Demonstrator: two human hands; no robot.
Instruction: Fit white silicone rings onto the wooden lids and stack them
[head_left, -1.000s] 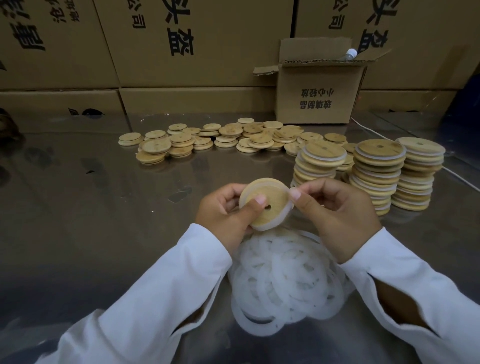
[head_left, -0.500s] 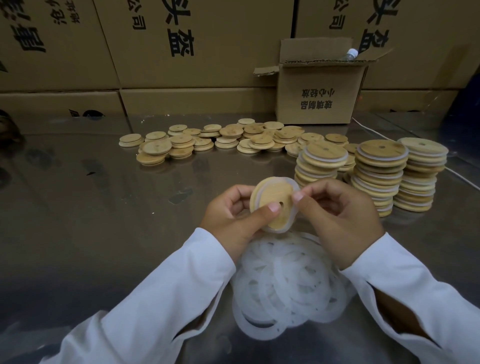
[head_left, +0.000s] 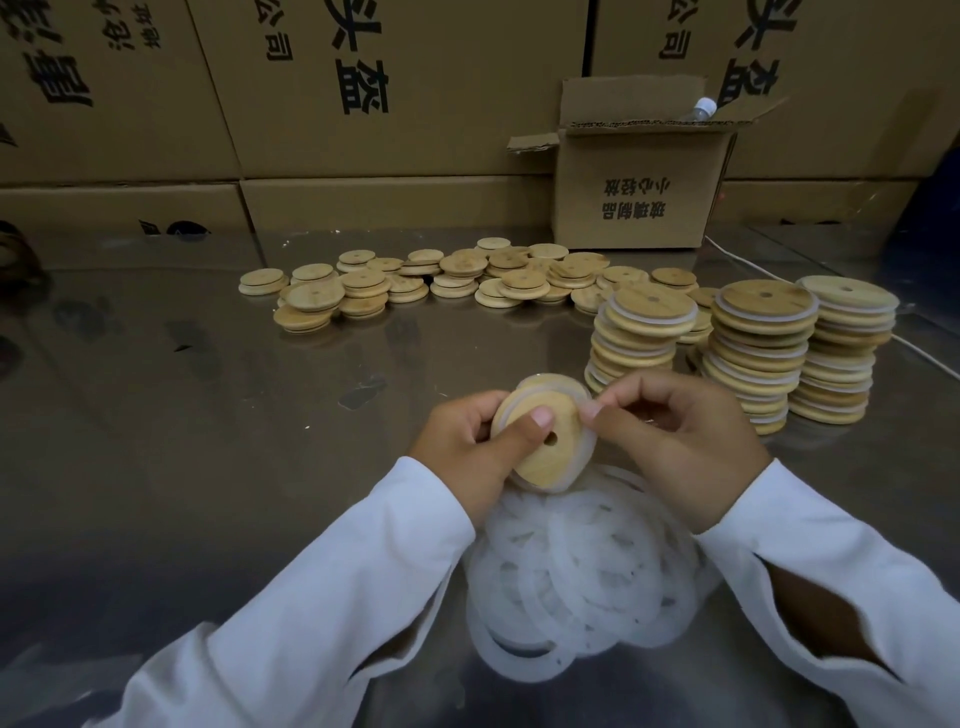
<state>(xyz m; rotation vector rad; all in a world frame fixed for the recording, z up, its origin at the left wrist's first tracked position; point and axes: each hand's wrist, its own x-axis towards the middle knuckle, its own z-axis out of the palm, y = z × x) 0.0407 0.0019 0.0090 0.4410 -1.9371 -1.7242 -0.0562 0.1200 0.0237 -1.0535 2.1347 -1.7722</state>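
Wooden lids are what this bench is about, but the biggest things in view are the printed cardboard cartons (head_left: 415, 104) walled up along the back. Below them spreads the shiny metal table (head_left: 156, 415), and toward its far right stands a small open box (head_left: 639, 197). White sleeves (head_left: 311, 597) reach in from the bottom edge. Between them, close to the person, lies a loose heap of white silicone rings (head_left: 582, 577), overlapping every which way. To the right of the hands, three stacks of ringed lids (head_left: 758, 343) stand side by side, a white band showing under each wooden disc. Farther back, a scatter of bare lids (head_left: 441, 283) runs across the table in low, untidy piles. The left hand (head_left: 467, 441) grips the held lid (head_left: 545, 457) just above the heap, tilted toward the camera, thumb laid across its face and fingers behind. The right hand (head_left: 685, 441) pinches the ring (head_left: 586, 447) at the lid's right edge between thumb and forefinger; the band shows along the top and right of the rim. A small hole (head_left: 550, 439) sits in the lid's face, just beside the left thumb's tip.
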